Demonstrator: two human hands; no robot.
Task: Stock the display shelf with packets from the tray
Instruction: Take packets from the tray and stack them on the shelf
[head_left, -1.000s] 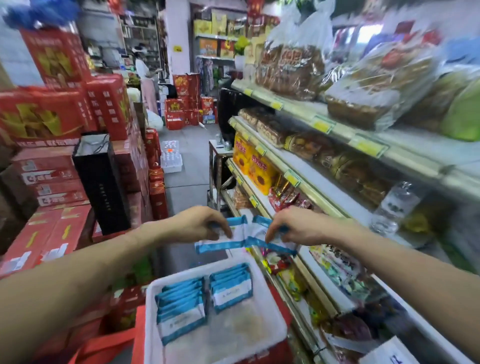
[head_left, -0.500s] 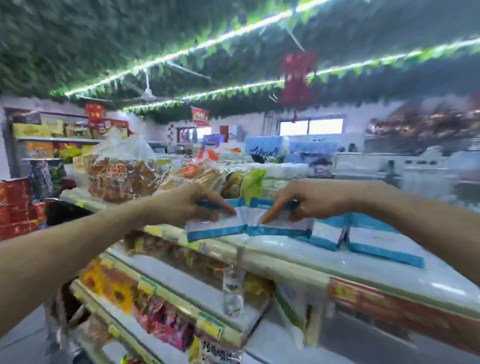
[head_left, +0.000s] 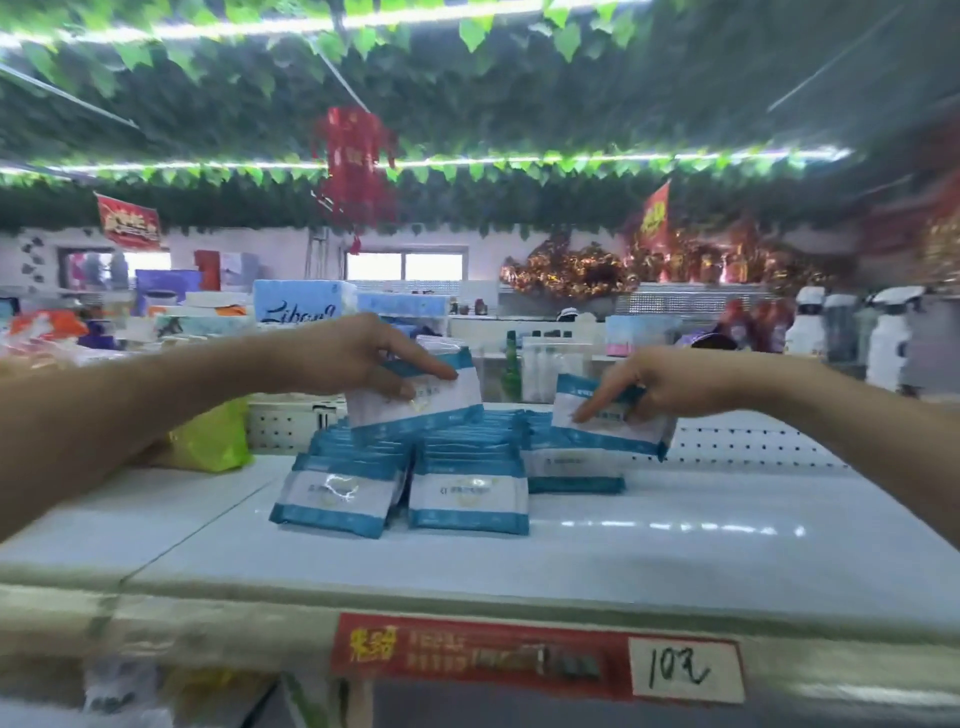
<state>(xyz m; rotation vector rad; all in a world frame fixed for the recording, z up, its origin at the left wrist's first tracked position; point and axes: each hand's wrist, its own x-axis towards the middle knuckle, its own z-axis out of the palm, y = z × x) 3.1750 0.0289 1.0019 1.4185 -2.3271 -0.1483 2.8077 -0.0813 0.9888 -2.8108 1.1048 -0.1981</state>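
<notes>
Several blue-and-white packets (head_left: 467, 493) lie in rows on the white top shelf (head_left: 675, 551). My left hand (head_left: 358, 358) grips one such packet (head_left: 421, 400), held upright just above the left rows. Over the right row, my right hand (head_left: 660, 384) holds another packet (head_left: 613, 421), tilted and close to the stacked ones. The tray is out of view.
A yellow-green bag (head_left: 208, 441) sits on the shelf to the left of the packets. A red price label (head_left: 535, 660) marks the shelf's front edge. A perforated back panel (head_left: 753, 441) stands behind the rows, with more shop goods beyond it.
The view has swung up from the tray to the top shelf. Both hands carried their packets up and apart, and now hold them over the rows on the shelf.
</notes>
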